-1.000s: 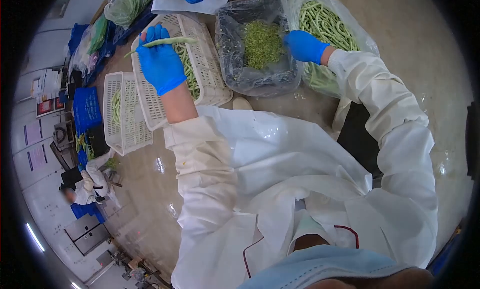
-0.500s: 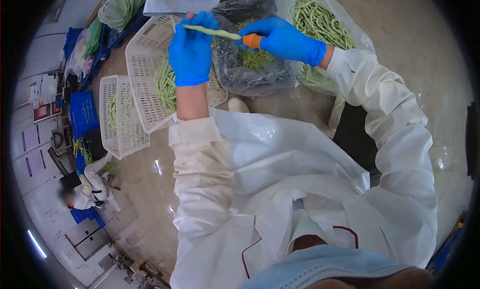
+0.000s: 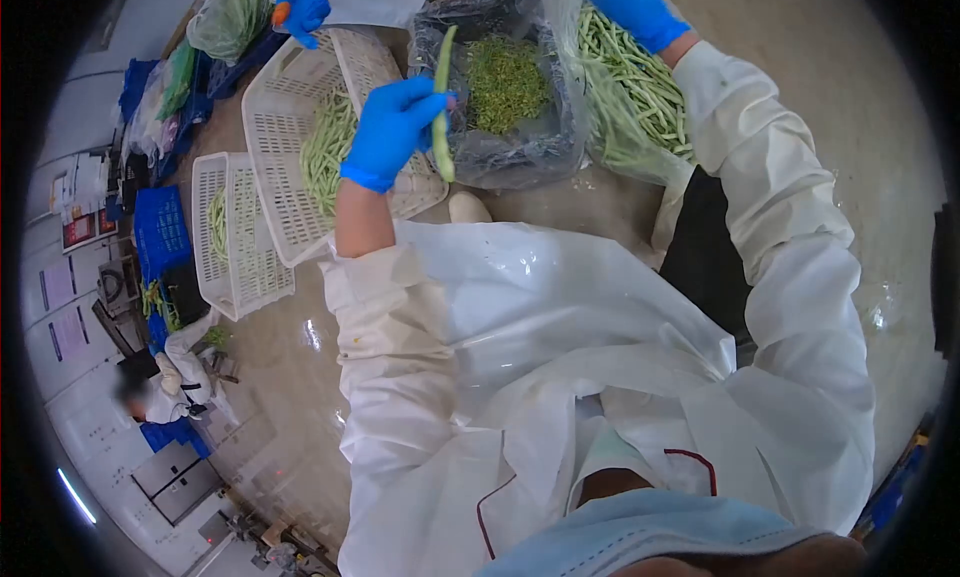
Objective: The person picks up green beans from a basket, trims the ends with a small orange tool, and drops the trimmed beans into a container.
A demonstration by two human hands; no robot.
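Left hand point(image 3: 392, 129): clenched on green bean pod point(image 3: 441, 107), upright beside trimmings tub point(image 3: 505, 87). Right hand point(image 3: 632, 5): over bean bag point(image 3: 630, 82) right of tub; grip indeterminable.

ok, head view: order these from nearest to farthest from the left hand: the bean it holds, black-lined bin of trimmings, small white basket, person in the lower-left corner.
1. Bean: held in the left hand fingers, upright.
2. Black-lined bin of trimmings: just right of the hand.
3. Small white basket: left, past the big basket.
4. Person: far lower left, on the floor.
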